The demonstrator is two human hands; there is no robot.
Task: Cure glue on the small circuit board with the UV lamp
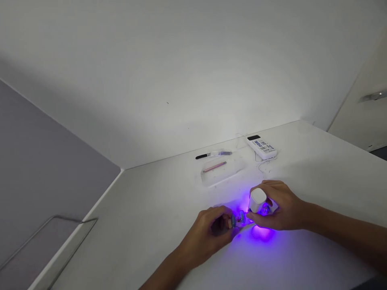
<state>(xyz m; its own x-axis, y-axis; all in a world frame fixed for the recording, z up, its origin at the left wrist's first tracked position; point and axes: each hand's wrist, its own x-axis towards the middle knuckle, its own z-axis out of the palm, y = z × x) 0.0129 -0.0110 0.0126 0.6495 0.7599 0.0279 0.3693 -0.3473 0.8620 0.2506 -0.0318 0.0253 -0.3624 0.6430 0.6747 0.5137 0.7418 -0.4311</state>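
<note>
My right hand (pixel 279 209) is closed around a small white lamp (pixel 257 200) that throws violet light down onto the white table (pixel 145 217). My left hand (pixel 208 235) pinches a small round bluish piece (pixel 238 217) on a short holder, held right under the lamp's glow. The two hands almost touch. What exactly the small piece is cannot be made out.
Behind the hands lies a clear tray (pixel 222 172) with a thin pink stick (pixel 214 166) in it. A black-tipped pen-like tool (pixel 213 154) lies by the wall. A white power bank (pixel 261 146) with a white cable sits at the back right.
</note>
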